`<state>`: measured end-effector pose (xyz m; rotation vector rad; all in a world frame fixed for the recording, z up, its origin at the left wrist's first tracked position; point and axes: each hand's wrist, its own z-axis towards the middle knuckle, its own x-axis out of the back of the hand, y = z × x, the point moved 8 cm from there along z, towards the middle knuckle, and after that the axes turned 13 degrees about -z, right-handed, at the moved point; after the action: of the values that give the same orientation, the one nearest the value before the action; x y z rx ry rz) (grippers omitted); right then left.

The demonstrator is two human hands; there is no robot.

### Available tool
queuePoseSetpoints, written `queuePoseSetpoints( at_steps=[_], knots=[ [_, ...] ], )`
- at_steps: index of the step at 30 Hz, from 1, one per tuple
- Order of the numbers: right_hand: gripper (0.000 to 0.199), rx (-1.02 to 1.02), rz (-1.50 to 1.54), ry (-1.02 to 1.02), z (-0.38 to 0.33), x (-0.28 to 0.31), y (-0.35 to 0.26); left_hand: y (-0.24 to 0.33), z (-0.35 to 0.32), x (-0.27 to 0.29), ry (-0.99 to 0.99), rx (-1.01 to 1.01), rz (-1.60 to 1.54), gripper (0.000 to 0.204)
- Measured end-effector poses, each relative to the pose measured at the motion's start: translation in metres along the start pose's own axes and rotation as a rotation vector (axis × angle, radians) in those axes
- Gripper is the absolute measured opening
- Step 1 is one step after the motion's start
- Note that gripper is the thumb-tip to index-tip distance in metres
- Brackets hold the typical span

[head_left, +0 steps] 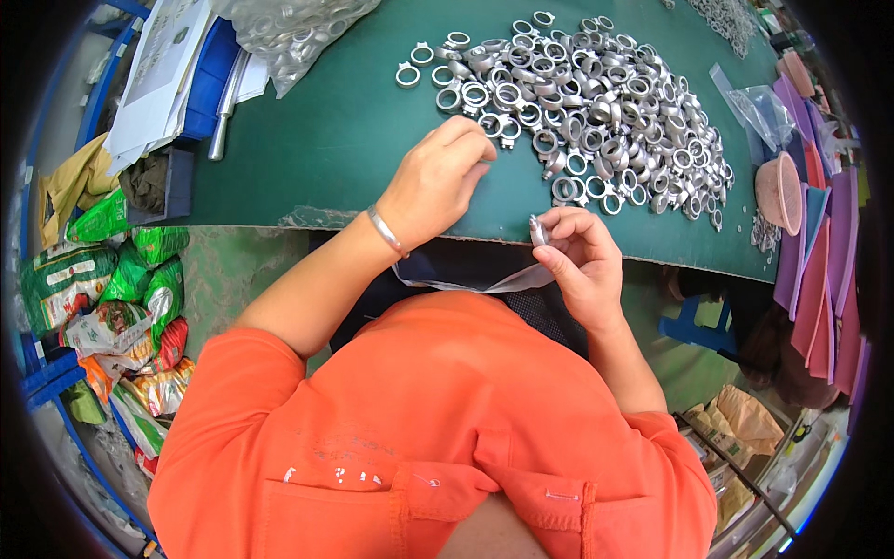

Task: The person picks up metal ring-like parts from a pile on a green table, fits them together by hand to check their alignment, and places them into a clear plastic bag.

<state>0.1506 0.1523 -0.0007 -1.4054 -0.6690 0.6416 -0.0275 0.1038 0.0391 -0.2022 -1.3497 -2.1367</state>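
Observation:
A large heap of silver metal rings, each with a small lug, lies spread over the green table. Between the thumb and fingers of my right hand is one metal ring, held edge-on just above the table's front edge. My left hand, a silver bracelet at its wrist, hovers at the heap's near left side. Its fingers are curled together beside the outermost rings; whatever they may hold is hidden. A plastic bag partly shows below the table edge, in front of my orange shirt.
A clear bag of rings stands at the table's far left, beside a blue tray and papers. At the right sit a pink basket and purple and pink sheets. Filled bags crowd the left shelf. The green tabletop has a worn front edge.

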Motion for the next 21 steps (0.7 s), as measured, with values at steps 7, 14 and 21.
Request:
queuePoseSetpoints(
  at_steps=[7, 14, 21],
  knots=[
    [0.033, 0.040, 0.261, -0.016, 0.003, -0.004, 0.000, 0.006, -0.021, 0.010, -0.052, 0.009, 0.030, 0.019],
    [0.024, 0.135, -0.056, -0.138, -0.003, -0.015, -0.017, 0.005, -0.032, 0.020, 0.058, 0.082, -0.056, 0.020],
    [0.020, 0.479, -0.872, -0.174, 0.005, -0.041, -0.047, -0.003, -0.023, 0.025, 0.065, 0.184, 0.055, 0.032]
  ],
)
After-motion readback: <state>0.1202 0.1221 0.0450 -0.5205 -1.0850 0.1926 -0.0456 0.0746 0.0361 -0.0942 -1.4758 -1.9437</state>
